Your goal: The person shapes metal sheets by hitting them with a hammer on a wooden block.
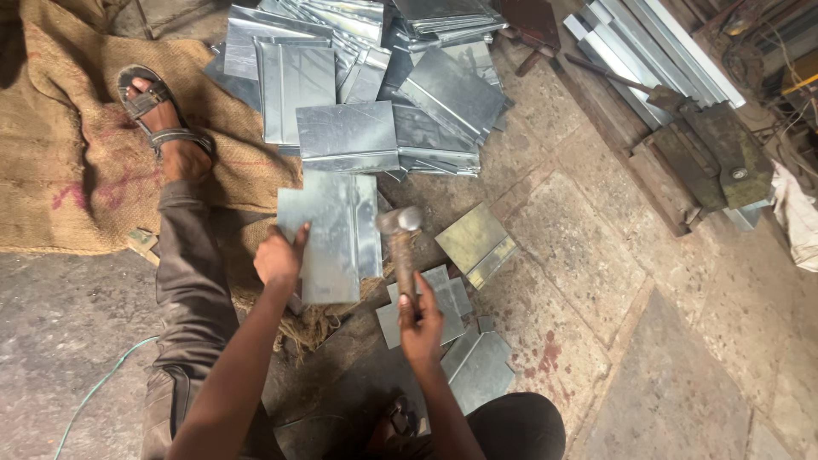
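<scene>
My left hand [279, 255] presses on the left edge of a flat galvanised metal sheet [334, 234] lying on the stone floor in front of me. In my right hand [420, 321] I grip the wooden handle of a hammer [400, 238], whose steel head hovers just right of the sheet's right edge. The sheet has a fold line running lengthwise near its right side.
A heap of similar folded metal sheets [375, 94] lies beyond. Smaller cut pieces [475, 243] sit right of the hammer and near my knee [477, 366]. Burlap sacking [68, 145] lies left, under my sandalled foot [162, 128]. Metal channels and a heavy tool [707, 145] lie upper right.
</scene>
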